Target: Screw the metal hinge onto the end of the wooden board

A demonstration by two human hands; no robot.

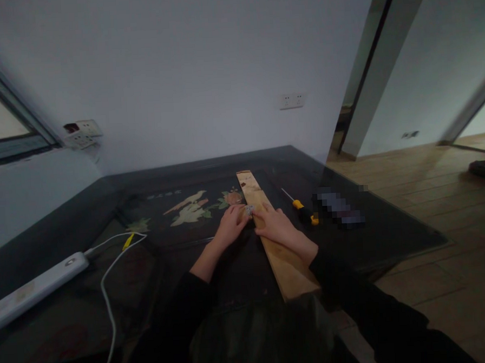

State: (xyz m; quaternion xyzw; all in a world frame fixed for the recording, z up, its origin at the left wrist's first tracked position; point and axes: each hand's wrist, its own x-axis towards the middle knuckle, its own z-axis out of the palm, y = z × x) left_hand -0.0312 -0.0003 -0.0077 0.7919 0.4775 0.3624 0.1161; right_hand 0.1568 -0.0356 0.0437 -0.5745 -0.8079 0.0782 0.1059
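Observation:
A long wooden board (285,263) lies lengthwise on the dark table, its near end close to my body. Partway along its left edge sits a small silvery piece (249,209), perhaps metal, too small to make out. My left hand (231,226) comes in from the left, its fingers closed around this piece. From the other side, my right hand (280,227) rests on the board, and its thumb and fingertips press in against the same piece. Right of the board lies a screwdriver (302,210) with a yellow and black handle, its shaft pointing away from me.
A blurred dark object (338,206) lies right of the screwdriver. At the left, a white power strip (39,289) trails a white cable (106,297) with a yellow tag. Bird and flower decoration covers part of the table (214,256). The wall (197,86) stands behind.

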